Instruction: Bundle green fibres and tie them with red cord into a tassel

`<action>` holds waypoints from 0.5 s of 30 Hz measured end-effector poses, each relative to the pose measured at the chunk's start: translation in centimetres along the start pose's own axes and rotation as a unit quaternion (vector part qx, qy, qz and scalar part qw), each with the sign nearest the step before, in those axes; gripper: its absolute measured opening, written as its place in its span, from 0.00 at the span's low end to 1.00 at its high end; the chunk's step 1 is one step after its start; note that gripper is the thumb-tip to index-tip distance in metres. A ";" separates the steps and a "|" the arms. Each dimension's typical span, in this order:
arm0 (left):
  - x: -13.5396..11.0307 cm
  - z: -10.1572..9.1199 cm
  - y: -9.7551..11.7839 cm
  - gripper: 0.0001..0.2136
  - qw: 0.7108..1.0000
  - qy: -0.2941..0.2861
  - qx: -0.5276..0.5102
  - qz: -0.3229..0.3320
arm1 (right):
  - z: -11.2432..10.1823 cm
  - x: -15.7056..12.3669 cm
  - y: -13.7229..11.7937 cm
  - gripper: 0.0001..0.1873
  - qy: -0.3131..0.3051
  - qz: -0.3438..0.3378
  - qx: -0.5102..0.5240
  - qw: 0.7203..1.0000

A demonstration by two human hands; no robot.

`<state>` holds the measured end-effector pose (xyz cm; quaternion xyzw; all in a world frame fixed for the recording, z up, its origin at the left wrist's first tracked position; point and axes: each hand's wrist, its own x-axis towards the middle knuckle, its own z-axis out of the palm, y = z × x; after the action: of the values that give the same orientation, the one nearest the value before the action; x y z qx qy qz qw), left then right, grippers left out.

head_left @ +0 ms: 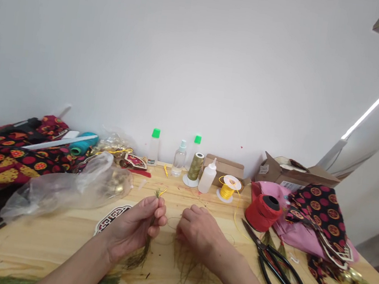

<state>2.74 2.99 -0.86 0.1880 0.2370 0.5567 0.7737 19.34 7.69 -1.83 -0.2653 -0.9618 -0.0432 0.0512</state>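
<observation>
My left hand (pixel 136 228) is closed in a pinch around a thin bundle of olive-green threads (pixel 141 256). The bundle's short top end, with a bit of yellow cord, sticks up above my fingers, and the long tail hangs down past my palm to the table. My right hand (pixel 198 231) rests knuckles up beside it with fingers curled under, seemingly on a fine strand that loops between the hands. More loose green threads (pixel 190 268) lie under my right wrist.
Black scissors (pixel 277 270) lie right of my right hand. A red thread cone (pixel 263 212), a yellow cord spool (pixel 228 189), a gold thread spool (pixel 195 167) and small bottles (pixel 208 176) stand behind. A clear plastic bag (pixel 65 186) and patterned fabric (pixel 9 155) lie left; more fabric is right.
</observation>
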 end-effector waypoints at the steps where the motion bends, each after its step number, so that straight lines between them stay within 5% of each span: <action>1: 0.0 0.0 0.0 0.06 1.000 -0.001 -0.002 0.001 | -0.2 -0.1 -0.1 0.04 -0.013 0.013 -0.001 1.000; 15: 0.1 -0.2 0.1 0.07 1.000 0.017 -0.003 -0.003 | -2.2 -4.6 3.4 0.05 -0.064 0.152 0.280 0.946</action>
<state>2.62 3.10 -0.99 0.1750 0.2492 0.5583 0.7717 25.17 8.04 -0.05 -0.3851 -0.8847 0.2535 0.0683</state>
